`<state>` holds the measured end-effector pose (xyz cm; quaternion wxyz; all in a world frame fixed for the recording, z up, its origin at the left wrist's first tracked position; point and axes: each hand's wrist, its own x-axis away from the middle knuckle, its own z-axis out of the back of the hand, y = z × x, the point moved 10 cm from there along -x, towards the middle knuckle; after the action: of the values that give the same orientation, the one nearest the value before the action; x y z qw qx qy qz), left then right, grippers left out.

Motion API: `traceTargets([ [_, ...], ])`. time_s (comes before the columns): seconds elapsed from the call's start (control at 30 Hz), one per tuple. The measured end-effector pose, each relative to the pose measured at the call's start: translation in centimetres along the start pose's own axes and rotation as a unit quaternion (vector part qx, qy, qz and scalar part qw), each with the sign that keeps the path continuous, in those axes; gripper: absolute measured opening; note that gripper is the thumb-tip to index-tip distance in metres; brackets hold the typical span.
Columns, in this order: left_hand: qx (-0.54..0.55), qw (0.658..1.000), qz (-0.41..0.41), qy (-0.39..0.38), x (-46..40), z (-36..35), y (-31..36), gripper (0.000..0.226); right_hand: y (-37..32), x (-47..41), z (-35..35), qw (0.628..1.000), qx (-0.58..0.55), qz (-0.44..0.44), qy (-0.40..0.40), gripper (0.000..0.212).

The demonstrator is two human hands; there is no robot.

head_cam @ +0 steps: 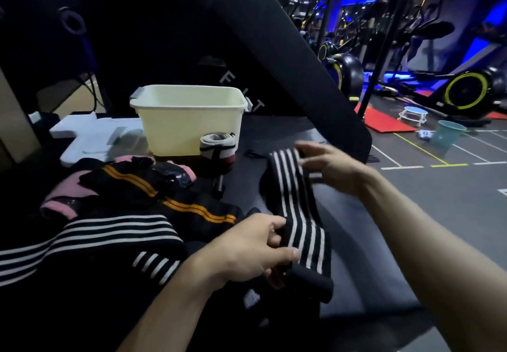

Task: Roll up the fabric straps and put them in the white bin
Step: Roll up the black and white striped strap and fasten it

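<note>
Gripping striped strap [297, 214], both hands.

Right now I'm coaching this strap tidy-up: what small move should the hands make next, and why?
Probably start rolling from the near end: the left hand pinches the black fabric strap with white stripes, which lies flat and unrolled toward the right hand at its far end.

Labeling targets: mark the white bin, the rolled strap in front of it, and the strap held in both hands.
white bin [175, 129]: head view, front wall.
rolled strap [218, 150]: head view, side of roll.
held strap [290, 189]: head view, striped middle.
</note>
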<state>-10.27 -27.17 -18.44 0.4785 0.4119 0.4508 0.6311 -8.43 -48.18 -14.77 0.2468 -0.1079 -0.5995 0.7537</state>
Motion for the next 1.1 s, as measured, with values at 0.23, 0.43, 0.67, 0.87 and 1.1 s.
traceTargets([
  [0.23, -0.027, 0.999, 0.017, 0.026, 0.0, 1.5, -0.5, 0.032, 2.7, -0.7, 0.9, 0.989, 0.129, -0.013, 0.066, 0.037],
  [0.43, -0.001, 0.999, 0.024, 0.026, 0.0, 1.8, -0.8, 0.029, -0.8, -1.3, 0.0, 0.858, 0.496, 0.059, 0.118, 0.064],
  [0.67, -0.007, 0.999, 0.051, 0.010, -0.3, 1.0, -1.5, 0.021, 2.9, -1.8, -6.4, 0.780, 0.605, -0.077, -0.139, 0.052],
  [0.87, -0.029, 0.996, 0.067, 0.048, -0.4, 1.1, -1.7, 0.016, 4.1, -4.5, -2.9, 0.781, 0.618, -0.074, -0.048, 0.075],
  [1.1, -0.055, 0.996, 0.066, 0.033, -0.5, 1.4, -2.2, 0.022, 0.4, -3.4, -4.0, 0.770, 0.637, 0.029, -0.007, 0.095],
])
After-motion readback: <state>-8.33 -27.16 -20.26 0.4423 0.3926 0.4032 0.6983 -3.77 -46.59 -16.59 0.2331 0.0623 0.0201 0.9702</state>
